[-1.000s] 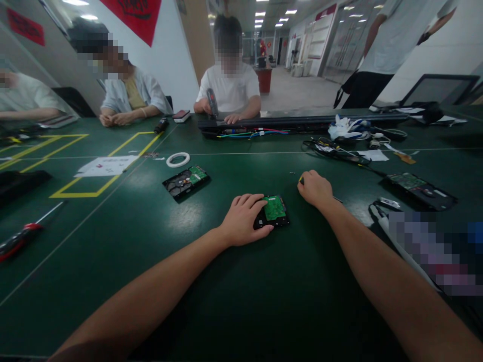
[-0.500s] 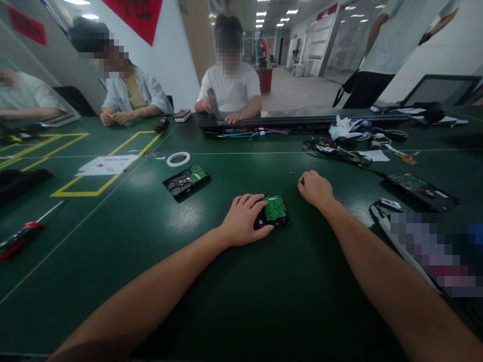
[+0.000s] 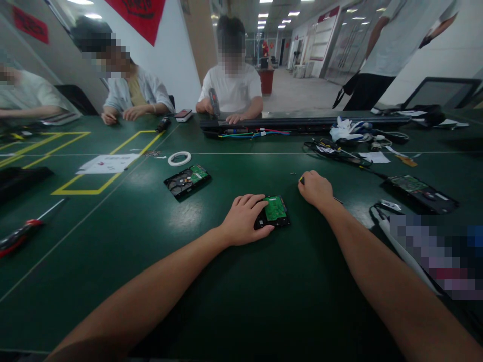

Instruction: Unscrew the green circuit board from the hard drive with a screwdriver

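Observation:
My left hand (image 3: pixel 245 219) grips a hard drive (image 3: pixel 275 208) lying flat on the green table, fingers along its far side and thumb at its near edge. The drive's green circuit board faces up; its left part is hidden under my hand. To the right, my right hand (image 3: pixel 315 188) rests on the table, closed around a screwdriver (image 3: pixel 302 180). A black and yellow handle end shows at the fingers, and a thin metal shaft pokes out behind the wrist. Tiny screws (image 3: pixel 293 174) lie just beyond that hand.
Another hard drive (image 3: pixel 187 181) and a white tape ring (image 3: pixel 179 159) lie to the left. A red-black screwdriver (image 3: pixel 22 235) is at far left. Rightward are a third drive (image 3: pixel 420 193), cables (image 3: pixel 335 152) and white gloves (image 3: pixel 347 129). Across the table, a co-worker (image 3: pixel 231 85) holds a power tool (image 3: pixel 214 102).
My two hands and the hard drive stay in place. Across the table at left, a co-worker's hands have moved apart. The view has shifted very slightly.

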Demonstrator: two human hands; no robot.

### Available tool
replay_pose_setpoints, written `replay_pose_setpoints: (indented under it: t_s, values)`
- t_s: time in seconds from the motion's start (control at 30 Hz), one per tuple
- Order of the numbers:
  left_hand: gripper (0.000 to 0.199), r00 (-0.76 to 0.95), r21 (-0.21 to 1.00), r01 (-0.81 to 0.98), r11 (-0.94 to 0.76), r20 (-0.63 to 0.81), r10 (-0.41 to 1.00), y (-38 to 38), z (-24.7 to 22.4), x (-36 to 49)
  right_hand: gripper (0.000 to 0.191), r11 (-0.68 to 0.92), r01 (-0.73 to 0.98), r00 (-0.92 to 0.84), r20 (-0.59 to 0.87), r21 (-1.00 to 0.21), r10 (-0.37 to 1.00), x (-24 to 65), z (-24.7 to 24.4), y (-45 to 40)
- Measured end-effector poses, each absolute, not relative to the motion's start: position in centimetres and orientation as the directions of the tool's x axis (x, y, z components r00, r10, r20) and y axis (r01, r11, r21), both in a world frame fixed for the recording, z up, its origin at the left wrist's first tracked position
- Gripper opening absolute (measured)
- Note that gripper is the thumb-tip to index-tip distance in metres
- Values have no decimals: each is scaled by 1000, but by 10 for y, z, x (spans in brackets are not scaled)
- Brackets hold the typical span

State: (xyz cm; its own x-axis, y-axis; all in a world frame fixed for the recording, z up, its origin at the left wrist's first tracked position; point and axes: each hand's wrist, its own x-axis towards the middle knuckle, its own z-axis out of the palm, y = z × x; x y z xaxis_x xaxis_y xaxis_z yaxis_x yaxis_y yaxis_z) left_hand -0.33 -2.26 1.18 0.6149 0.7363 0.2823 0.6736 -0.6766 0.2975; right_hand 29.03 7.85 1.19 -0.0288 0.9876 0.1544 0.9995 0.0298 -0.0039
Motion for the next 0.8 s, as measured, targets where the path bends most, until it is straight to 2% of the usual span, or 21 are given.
replay_pose_setpoints:
  t_s: [0.4, 0.8]
  values:
    - [72, 622, 299, 677, -673, 257, 739, -22, 14, -4, 36, 7, 1000, -9, 144, 11, 990, 290, 11, 81]
    - [71, 619, 310, 677, -668, 252, 744, -23, 17, -5, 32, 92, 996, -90, 118, -10, 989, 286, 18, 73]
